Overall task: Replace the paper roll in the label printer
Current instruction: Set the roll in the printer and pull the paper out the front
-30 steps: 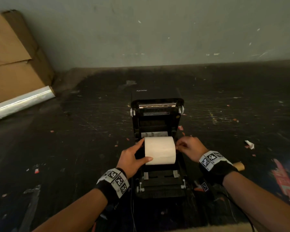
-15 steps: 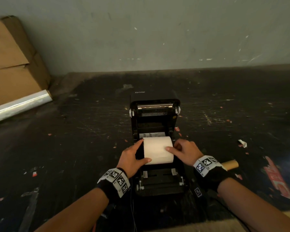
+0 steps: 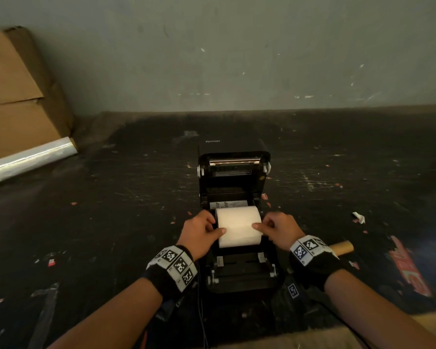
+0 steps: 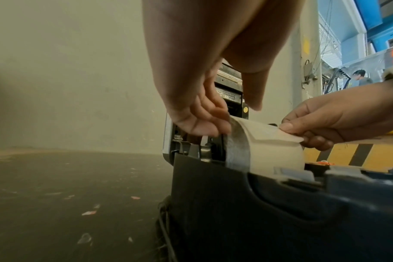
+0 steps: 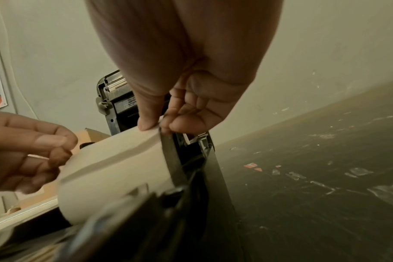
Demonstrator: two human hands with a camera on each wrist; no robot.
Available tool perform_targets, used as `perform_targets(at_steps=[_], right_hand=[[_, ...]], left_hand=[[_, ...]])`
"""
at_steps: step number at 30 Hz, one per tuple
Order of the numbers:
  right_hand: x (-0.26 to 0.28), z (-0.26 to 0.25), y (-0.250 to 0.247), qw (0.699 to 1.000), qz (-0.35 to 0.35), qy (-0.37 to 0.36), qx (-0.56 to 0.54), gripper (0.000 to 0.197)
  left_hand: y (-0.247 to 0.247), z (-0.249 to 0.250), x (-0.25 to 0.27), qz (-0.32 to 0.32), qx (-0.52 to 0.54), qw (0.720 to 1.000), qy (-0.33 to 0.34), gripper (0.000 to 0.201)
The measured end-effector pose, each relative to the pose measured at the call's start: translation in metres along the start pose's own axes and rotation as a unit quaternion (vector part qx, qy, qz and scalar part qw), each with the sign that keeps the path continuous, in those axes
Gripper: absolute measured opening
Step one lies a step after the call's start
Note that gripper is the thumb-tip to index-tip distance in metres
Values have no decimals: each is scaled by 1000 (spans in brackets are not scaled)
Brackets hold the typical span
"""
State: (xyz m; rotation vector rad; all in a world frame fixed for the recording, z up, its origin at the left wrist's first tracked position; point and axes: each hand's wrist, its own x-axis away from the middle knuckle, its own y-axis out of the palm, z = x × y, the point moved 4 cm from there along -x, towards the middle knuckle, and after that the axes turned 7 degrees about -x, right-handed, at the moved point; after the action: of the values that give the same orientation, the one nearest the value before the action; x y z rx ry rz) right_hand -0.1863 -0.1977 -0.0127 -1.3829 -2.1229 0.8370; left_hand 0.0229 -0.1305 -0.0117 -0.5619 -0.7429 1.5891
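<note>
Surface: dark, scuffed floor (image 3: 111,222), matt black, strewn with small red and white paper scraps; a pale grey-green plastered wall (image 3: 237,59) rises behind the label printer, flecked with white marks

Label printer (image 3: 233,275): black plastic, boxy, lid (image 3: 233,170) swung up and back, a metal bar across its upper edge; grey plastic guides in the open bay; thin black cable trailing from its near left corner

Paper roll (image 3: 238,226): white, matt, cylindrical, lying on its side in the open bay of the printer, axis across the bay; loose leading edge lifted from the roll face

Left hand (image 3: 199,231): at the roll's left end, thumb laid on the roll face, fingers curled at the end of the roll; the left wrist view shows the fingertips at the paper's edge

Right hand (image 3: 278,229): at the roll's right end, thumb and forefinger pinching the lifted paper edge

Cardboard core (image 3: 341,247): brown tube, lying on the floor just right of the printer, partly behind the right wrist

Cardboard boxes (image 3: 18,96): brown, stacked, far left of the printer against the wall

Film roll (image 3: 30,159): glossy, clear, long, lying below the boxes
</note>
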Motion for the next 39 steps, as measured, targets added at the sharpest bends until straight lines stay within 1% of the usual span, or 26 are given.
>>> perform_targets(at_steps=[2, 5, 7, 10, 17, 22, 25, 29, 34, 39], right_hand=[[1, -1, 0, 1000, 9, 6, 0, 26], [3, -2, 0, 1000, 21, 12, 12, 24], [4, -4, 2, 1000, 16, 16, 19, 22], [6, -5, 5, 999, -23, 38, -2, 22], [13, -6, 3, 994, -69, 48, -64, 20], [15, 2, 10, 993, -89, 54, -61, 22], [18, 3, 12, 994, -89, 42, -40, 24], [22, 7, 14, 997, -80, 20, -11, 28], [25, 12, 18, 997, -77, 18, 1, 22], [23, 13, 19, 995, -95, 15, 7, 29]], left_hand=[[5, -2, -1, -37, 3, 999, -6, 26], [10, -6, -2, -72, 19, 997, -11, 20], [11, -6, -1, -78, 33, 996, -16, 18], [10, -6, 1, -82, 57, 995, -28, 17], [11, -8, 4, -99, 69, 992, -48, 21], [17, -11, 7, -115, 61, 990, -50, 17], [22, -12, 9, -111, 40, 992, -39, 9], [26, -17, 11, -93, 36, 995, -23, 17], [28, -18, 10, -77, 27, 997, -19, 19], [29, -18, 10, -88, 4, 996, -6, 19]])
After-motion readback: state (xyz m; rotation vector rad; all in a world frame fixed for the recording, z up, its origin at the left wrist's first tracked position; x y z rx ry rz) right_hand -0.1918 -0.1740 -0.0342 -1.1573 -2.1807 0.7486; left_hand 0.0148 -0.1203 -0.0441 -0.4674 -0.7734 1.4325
